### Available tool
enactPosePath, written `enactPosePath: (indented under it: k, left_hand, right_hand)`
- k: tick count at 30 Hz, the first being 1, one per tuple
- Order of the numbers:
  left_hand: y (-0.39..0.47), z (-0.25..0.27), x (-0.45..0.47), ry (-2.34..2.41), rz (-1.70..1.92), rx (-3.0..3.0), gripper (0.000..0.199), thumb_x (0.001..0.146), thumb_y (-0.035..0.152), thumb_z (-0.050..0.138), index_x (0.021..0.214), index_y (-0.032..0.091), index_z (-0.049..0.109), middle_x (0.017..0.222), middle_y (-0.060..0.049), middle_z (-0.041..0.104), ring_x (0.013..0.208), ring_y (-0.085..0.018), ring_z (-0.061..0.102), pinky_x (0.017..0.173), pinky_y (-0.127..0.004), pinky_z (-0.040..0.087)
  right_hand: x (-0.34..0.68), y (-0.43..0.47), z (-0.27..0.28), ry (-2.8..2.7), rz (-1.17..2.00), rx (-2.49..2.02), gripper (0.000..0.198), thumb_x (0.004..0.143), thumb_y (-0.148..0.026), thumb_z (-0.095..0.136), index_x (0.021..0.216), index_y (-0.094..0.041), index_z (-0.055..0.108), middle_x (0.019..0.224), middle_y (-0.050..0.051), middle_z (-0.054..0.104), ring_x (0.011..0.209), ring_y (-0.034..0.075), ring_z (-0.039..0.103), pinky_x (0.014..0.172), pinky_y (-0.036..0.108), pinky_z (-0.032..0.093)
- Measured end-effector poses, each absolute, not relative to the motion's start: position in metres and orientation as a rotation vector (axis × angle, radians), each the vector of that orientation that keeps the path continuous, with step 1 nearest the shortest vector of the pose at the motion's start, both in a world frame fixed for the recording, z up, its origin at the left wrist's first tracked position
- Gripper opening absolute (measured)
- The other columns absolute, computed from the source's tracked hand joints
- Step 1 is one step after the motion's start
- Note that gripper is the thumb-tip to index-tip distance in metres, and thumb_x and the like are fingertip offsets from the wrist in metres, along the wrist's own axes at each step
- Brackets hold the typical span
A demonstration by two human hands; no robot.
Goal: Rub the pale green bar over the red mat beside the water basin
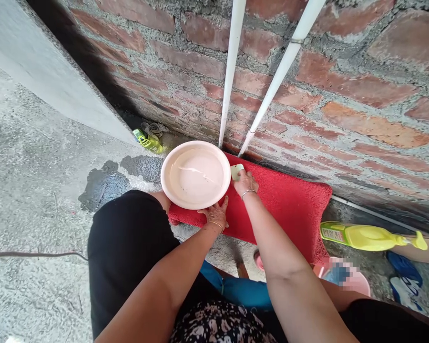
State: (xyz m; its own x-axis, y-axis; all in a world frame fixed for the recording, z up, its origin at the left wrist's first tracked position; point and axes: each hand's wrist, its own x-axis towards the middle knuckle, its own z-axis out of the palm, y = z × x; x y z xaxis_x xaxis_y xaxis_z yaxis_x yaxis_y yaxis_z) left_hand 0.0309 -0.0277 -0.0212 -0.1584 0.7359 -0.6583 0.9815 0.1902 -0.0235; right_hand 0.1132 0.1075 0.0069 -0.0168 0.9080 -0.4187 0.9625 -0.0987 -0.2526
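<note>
A pale pink basin (168,190) with shallow water in it stands at the left end of a bench covered in red pile cloth (286,200). My left hand (217,214) lies at the basin's near right side, fingers spread over the red cloth and against the rim. Just right of the basin, my right hand (245,183) grips a small pale green block (236,170), rounded at the corners. The fingers cover part of the block, and I cannot tell whether it is soap or a brush.
A yellow-green bottle (148,141) is by the wall at left, near wet concrete (105,186). Off the bench's right end is a yellow pump bottle (368,237). A pink bucket (361,283) and slippers (405,286) are lower right. Two white pipes (232,62) run up the brick wall.
</note>
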Motion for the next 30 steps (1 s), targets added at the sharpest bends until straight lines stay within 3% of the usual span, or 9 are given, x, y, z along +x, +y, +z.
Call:
enactPosePath:
  k: [6,12,17,24,30]
  left_hand:
    - [-0.026,-0.019,0.030,1.929,-0.631,1.580,0.127,0.049,0.051,0.077,0.139,0.043,-0.010,0.146,-0.016,0.020,0.124,-0.047,0.029,0.079,-0.074,0.033]
    - [-0.027,-0.021,0.031,1.967,-0.615,1.606,0.126,0.048,0.053,0.077,0.139,0.044,-0.010,0.145,-0.016,0.023,0.122,-0.047,0.032,0.078,-0.075,0.032]
    - [-0.026,-0.020,0.031,1.962,-0.639,1.587,0.125,0.049,0.053,0.077,0.140,0.044,-0.007,0.146,-0.016,0.022,0.123,-0.047,0.029,0.078,-0.076,0.031]
    - [-0.027,-0.019,0.032,1.958,-0.634,1.592,0.126,0.050,0.051,0.077,0.140,0.042,-0.010,0.144,-0.017,0.023,0.122,-0.047,0.031,0.079,-0.074,0.032]
    - [-0.026,-0.016,0.032,1.951,-0.669,1.570,0.124,0.053,0.052,0.076,0.139,0.043,-0.013,0.146,-0.016,0.021,0.125,-0.046,0.028,0.083,-0.072,0.032]
  right_hand:
    - [0.239,0.094,0.006,1.707,-0.626,2.359,0.055,0.070,-0.058,0.058,0.116,-0.030,0.047,0.115,0.006,0.048,0.102,0.024,0.053,0.082,0.039,0.042]
    - [0.346,0.067,0.017,1.214,-0.575,2.645,0.060,0.069,-0.057,0.060,0.116,-0.023,0.047,0.115,0.014,0.051,0.104,0.029,0.055,0.084,0.040,0.042]
    - [0.283,0.083,0.019,1.384,-0.591,2.631,0.058,0.067,-0.059,0.060,0.114,-0.027,0.048,0.116,0.010,0.050,0.100,0.028,0.056,0.084,0.042,0.043]
    - [0.122,0.125,0.009,2.020,-0.743,2.181,0.051,0.071,-0.054,0.058,0.114,-0.029,0.049,0.113,0.006,0.049,0.100,0.024,0.052,0.080,0.037,0.043]
    - [0.144,0.141,0.006,2.059,-0.679,2.093,0.052,0.071,-0.053,0.059,0.115,-0.028,0.049,0.112,0.007,0.047,0.100,0.025,0.052,0.080,0.038,0.042]
